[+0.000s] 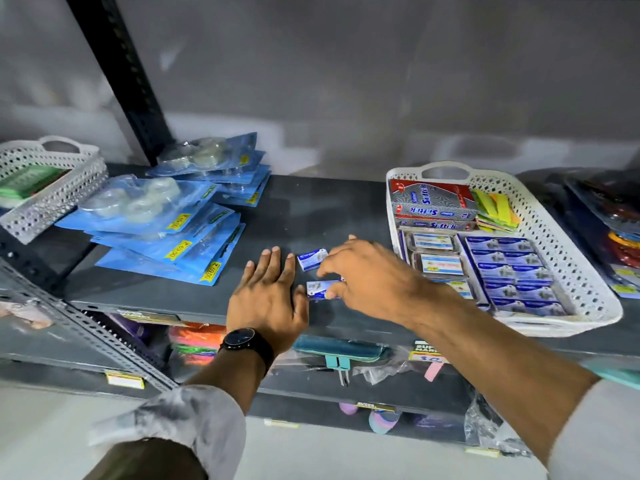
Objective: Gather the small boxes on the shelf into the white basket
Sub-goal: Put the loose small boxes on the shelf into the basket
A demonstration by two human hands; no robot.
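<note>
Far left on the shelf [346, 209]: a perforated grey basket [52, 188], then blue blister packs [166, 230] fanned out, not task items. Centre: left hand [268, 289] lies flat, palm down, fingers spread, holding nothing, just left of two small boxes. Upper small box [312, 258] sits loose on the shelf; lower small box [323, 289] is under the right hand's fingertips. Right hand [367, 275] curled narrow over it, pinching or about to, grip not clear. Right: white basket [568, 258] already holds rows of same blue boxes, plus a red-grey carton [433, 202] and sticky notes [495, 209]. Judgement: mostly done, two visible boxes left to move.
</note>
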